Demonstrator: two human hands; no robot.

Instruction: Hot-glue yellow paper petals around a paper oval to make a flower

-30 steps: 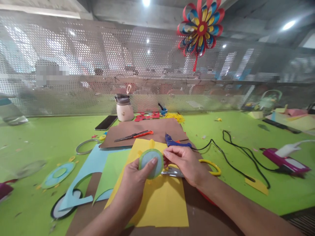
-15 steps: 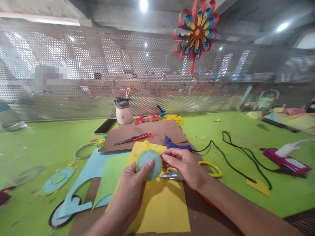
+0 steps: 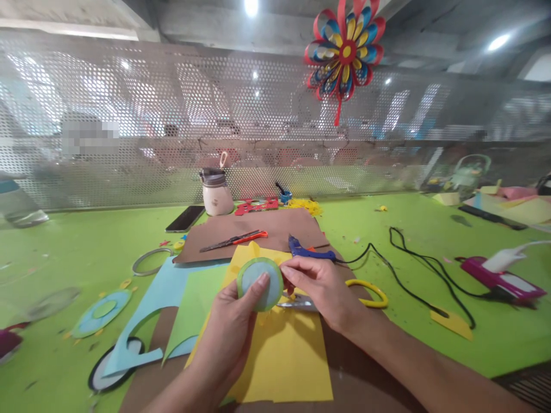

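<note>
My left hand (image 3: 235,321) grips a round paper disc (image 3: 260,283), light blue with a green rim, its thumb flat on the face. At the disc's right edge, the fingertips of my right hand (image 3: 322,287) are pinched together. Whatever they hold is too small to make out; a bit of red shows under them. Scissors with yellow handles (image 3: 374,293) lie beneath my right hand, their blades partly covered. Below both hands is a yellow paper sheet (image 3: 284,367), overlapping a green sheet (image 3: 193,304) and a cut light-blue sheet (image 3: 166,287).
Beyond the hands lie a blue glue gun (image 3: 310,250) with a black cord and an orange-handled cutter (image 3: 241,238) on brown cardboard (image 3: 279,221). A purple power strip (image 3: 495,281) is at right. At left are a paper ornament (image 3: 103,312), a tape ring (image 3: 144,263), a phone (image 3: 185,219) and a bottle (image 3: 217,198).
The hands and disc hold nearly the same pose. My right fingertips have shifted very slightly at the disc's edge, and the whole view has moved a little.
</note>
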